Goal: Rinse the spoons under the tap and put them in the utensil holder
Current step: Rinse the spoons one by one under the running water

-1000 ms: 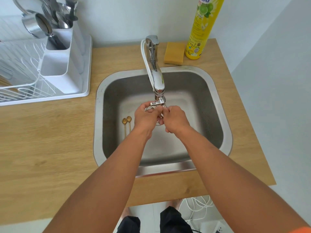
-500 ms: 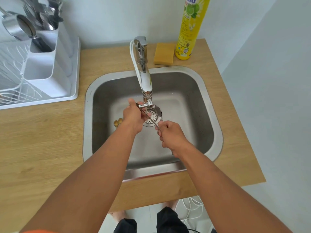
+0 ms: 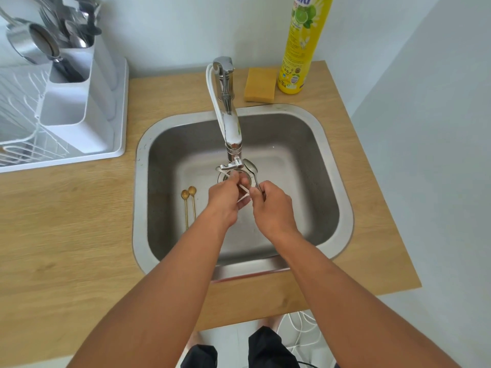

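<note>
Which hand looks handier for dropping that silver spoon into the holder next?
Probably the left hand: the utensil holder stands on its side of the sink. The right hand pinches the silver spoon, so it would hand over or cross.
</note>
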Tool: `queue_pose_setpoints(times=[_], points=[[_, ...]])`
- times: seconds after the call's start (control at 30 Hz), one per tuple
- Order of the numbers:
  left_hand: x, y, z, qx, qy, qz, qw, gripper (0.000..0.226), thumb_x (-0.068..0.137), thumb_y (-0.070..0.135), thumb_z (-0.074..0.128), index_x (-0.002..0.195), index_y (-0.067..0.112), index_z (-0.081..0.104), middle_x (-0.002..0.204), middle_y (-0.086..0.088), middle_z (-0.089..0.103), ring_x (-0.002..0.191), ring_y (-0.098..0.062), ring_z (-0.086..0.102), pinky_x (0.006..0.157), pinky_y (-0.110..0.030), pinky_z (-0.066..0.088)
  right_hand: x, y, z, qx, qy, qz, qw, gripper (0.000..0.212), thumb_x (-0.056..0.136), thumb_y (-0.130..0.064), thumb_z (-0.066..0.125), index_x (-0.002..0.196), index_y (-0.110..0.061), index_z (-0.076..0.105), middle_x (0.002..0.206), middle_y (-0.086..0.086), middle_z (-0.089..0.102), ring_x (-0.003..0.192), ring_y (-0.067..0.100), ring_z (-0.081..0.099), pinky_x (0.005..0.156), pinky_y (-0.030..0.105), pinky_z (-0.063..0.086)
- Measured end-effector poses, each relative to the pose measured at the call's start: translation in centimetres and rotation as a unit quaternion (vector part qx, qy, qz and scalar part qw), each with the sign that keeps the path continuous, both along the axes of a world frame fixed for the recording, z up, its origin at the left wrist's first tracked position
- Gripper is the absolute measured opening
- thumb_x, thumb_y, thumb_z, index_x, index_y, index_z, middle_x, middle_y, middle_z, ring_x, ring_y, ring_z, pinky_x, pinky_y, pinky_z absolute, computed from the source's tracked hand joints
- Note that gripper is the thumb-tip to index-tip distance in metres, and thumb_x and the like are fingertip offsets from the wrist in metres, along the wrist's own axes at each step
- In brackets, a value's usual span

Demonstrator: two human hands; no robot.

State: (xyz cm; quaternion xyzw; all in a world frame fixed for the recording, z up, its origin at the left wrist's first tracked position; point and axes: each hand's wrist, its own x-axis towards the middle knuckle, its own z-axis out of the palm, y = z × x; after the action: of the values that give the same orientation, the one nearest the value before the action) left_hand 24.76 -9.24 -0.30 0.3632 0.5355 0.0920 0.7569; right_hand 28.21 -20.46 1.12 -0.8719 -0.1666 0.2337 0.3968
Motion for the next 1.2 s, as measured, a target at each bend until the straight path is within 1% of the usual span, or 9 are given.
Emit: queue_pose_setpoints(times=[0.1, 0.27, 0.43, 0.57, 0.67, 0.83, 0.93, 1.1, 1.2], points=[[0.0, 2.0, 0.1, -0.022, 0.030, 0.019, 0.999, 0.020, 0.100, 0.016, 0.057, 0.086, 0.013, 0.071, 0.070, 0.001, 0.068, 0.074, -0.016, 0.069, 0.067, -0.035, 0.059, -0.3, -0.8, 0.1, -0.005, -0.028, 0.018, 0.999, 0.031, 0.106, -0.028, 0.054, 0.082, -0.009, 0.055, 0.067, 0.000, 0.055, 0.063, 0.020, 0.045, 0.055, 0.034, 0.031], [0.1, 3.4, 0.3, -0.113, 0.028, 0.041, 0.992, 0.040, 0.107, 0.043, 0.049, 0.086, 0.019, 0.074, 0.079, 0.006, 0.074, 0.069, -0.009, 0.074, 0.054, -0.029, 0.059, 0.0, -1.5, 0.3, 0.002, -0.043, 0.034, 0.999, 0.030, 0.106, -0.027, 0.055, 0.084, -0.006, 0.056, 0.066, 0.000, 0.055, 0.064, 0.022, 0.045, 0.053, 0.032, 0.028], [-0.2, 3.0, 0.5, -0.140, 0.012, 0.041, 0.989, 0.043, 0.109, 0.046, 0.040, 0.094, 0.022, 0.073, 0.065, 0.010, 0.074, 0.066, -0.007, 0.074, 0.074, -0.039, 0.056, 0.5, -1.9, 0.1, -0.006, -0.035, 0.040, 0.999, 0.032, 0.106, -0.028, 0.055, 0.079, -0.011, 0.054, 0.062, -0.003, 0.053, 0.063, 0.022, 0.045, 0.051, 0.022, 0.031], [-0.7, 1.4, 0.3, -0.073, -0.024, -0.005, 0.997, 0.028, 0.109, 0.036, 0.048, 0.105, 0.021, 0.071, 0.100, 0.010, 0.081, 0.094, -0.006, 0.074, 0.088, -0.035, 0.054, 1.1, -2.1, 0.1, -0.012, -0.022, 0.035, 0.999, 0.033, 0.105, -0.028, 0.055, 0.077, -0.011, 0.055, 0.067, 0.004, 0.061, 0.068, 0.026, 0.053, 0.061, 0.036, 0.040], [-0.7, -0.3, -0.2, -0.072, -0.042, -0.038, 0.996, 0.023, 0.110, 0.030, 0.046, 0.110, 0.023, 0.068, 0.103, 0.009, 0.081, 0.105, -0.012, 0.072, 0.087, -0.036, 0.051, 1.3, -1.7, 0.1, -0.008, -0.012, 0.025, 1.000, 0.034, 0.106, -0.028, 0.055, 0.077, -0.009, 0.056, 0.068, 0.003, 0.061, 0.066, 0.023, 0.052, 0.062, 0.037, 0.041], [-0.3, 0.2, -0.3, -0.080, -0.024, 0.014, 0.996, 0.033, 0.110, 0.038, 0.043, 0.113, 0.019, 0.070, 0.100, 0.008, 0.082, 0.095, -0.008, 0.075, 0.079, -0.036, 0.054, 1.2, -1.9, 0.0, -0.014, -0.004, 0.023, 1.000, 0.035, 0.105, -0.029, 0.055, 0.076, -0.011, 0.056, 0.070, 0.005, 0.065, 0.069, 0.025, 0.057, 0.063, 0.037, 0.044], [-0.5, 2.6, -0.2, -0.074, 0.009, 0.048, 0.996, 0.029, 0.107, 0.029, 0.052, 0.101, 0.014, 0.076, 0.098, 0.006, 0.081, 0.085, -0.007, 0.073, 0.073, -0.031, 0.055, 0.9, -2.5, -0.2, -0.018, -0.009, 0.027, 0.999, 0.037, 0.106, -0.031, 0.055, 0.077, -0.009, 0.055, 0.071, 0.008, 0.065, 0.073, 0.031, 0.060, 0.063, 0.039, 0.044], [-1.2, 3.6, 0.2, -0.032, 0.030, 0.001, 0.999, 0.022, 0.104, 0.032, 0.060, 0.094, 0.020, 0.076, 0.078, 0.007, 0.078, 0.070, -0.004, 0.074, 0.070, -0.031, 0.055, 0.5, -2.2, 0.0, -0.014, 0.002, 0.036, 0.999, 0.037, 0.106, -0.034, 0.054, 0.082, -0.007, 0.060, 0.076, 0.011, 0.070, 0.077, 0.031, 0.065, 0.069, 0.043, 0.051], [-1.4, 3.7, 0.3, -0.029, 0.014, -0.001, 0.999, 0.024, 0.106, 0.034, 0.056, 0.102, 0.019, 0.075, 0.089, 0.007, 0.080, 0.076, -0.003, 0.074, 0.070, -0.030, 0.053, 0.5, -1.5, 0.2, 0.017, 0.096, 0.031, 0.995, 0.032, 0.105, -0.033, 0.054, 0.086, -0.011, 0.068, 0.073, 0.006, 0.069, 0.056, 0.021, 0.059, 0.050, 0.036, 0.052]])
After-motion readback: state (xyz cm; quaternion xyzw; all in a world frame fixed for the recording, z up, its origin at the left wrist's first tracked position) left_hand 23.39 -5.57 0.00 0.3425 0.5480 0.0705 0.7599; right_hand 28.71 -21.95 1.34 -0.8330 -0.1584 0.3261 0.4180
